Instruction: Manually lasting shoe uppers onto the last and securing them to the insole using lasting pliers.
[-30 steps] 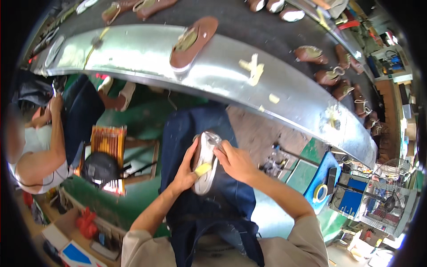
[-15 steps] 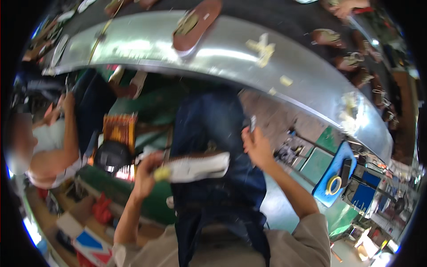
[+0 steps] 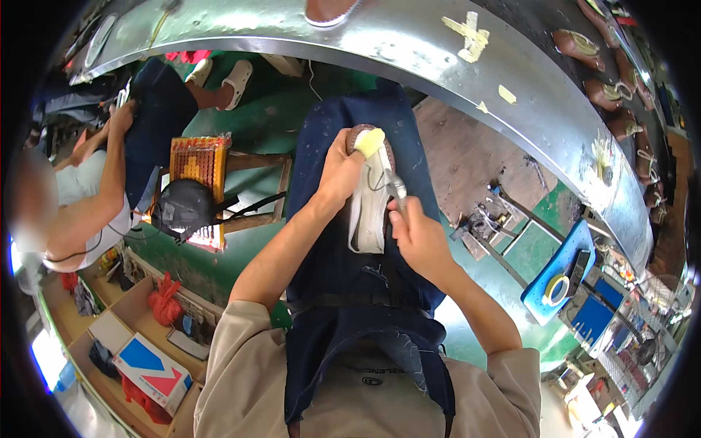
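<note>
While the head view looks down at the lap, which is covered by a dark blue apron (image 3: pixel 318 139), both hands come together over one brown-and-white shoe (image 3: pixel 367 215). This shoe is above the apron, in the middle of the picture, with its length pointing away from the body; its pale surface faces the camera, and brown shows at its far end. The left hand (image 3: pixel 342 171) is closed around the far part of the shoe, and a yellow piece (image 3: pixel 371 141) lies by its thumb and covers part of the shoe there; what material it is, I cannot tell. The right hand (image 3: pixel 420 237) is closed on a metal tool (image 3: pixel 398 188), whose tip is at the right edge of the shoe; whether it touches, I cannot say surely.

Beyond the knees a metal bench (image 3: pixel 409 44) curves across, with pale strips of tape (image 3: pixel 469 36) stuck on it, and farther right lie several brown shoes (image 3: pixel 578 45). To the left sits a co-worker (image 3: pixel 84 193) in a white top, near a stool with an orange beaded mat (image 3: pixel 196 162). At the right, a roll of tape (image 3: pixel 556 290) rests on a blue board (image 3: pixel 538 298).
</note>
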### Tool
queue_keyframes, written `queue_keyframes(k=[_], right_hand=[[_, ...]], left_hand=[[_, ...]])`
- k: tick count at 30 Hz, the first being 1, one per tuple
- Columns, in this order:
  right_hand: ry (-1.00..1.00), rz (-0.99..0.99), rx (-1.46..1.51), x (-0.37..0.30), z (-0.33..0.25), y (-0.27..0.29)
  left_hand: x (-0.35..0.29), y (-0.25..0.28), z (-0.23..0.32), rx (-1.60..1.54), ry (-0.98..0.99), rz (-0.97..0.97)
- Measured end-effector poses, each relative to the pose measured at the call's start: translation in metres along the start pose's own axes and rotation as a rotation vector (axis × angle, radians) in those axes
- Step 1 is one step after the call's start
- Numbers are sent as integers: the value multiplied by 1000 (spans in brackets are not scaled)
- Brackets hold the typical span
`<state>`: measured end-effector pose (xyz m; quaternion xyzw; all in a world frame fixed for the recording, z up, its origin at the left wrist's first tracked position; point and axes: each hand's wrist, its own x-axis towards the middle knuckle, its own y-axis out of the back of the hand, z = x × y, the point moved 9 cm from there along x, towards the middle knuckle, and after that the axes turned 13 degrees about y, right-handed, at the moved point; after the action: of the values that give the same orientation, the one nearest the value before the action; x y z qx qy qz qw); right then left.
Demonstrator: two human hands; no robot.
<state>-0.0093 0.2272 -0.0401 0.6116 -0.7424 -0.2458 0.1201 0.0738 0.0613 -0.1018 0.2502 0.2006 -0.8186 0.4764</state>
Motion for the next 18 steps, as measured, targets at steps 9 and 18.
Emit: queue_keyframes(k=[9,18], right_hand=[[-109,-94,30,17,28,18],[-125,-548,273,18,4,-15]], left_hand=[[-33,-10,-70,-547,277,-298],[-58,11,-47,-51,-62,-337]])
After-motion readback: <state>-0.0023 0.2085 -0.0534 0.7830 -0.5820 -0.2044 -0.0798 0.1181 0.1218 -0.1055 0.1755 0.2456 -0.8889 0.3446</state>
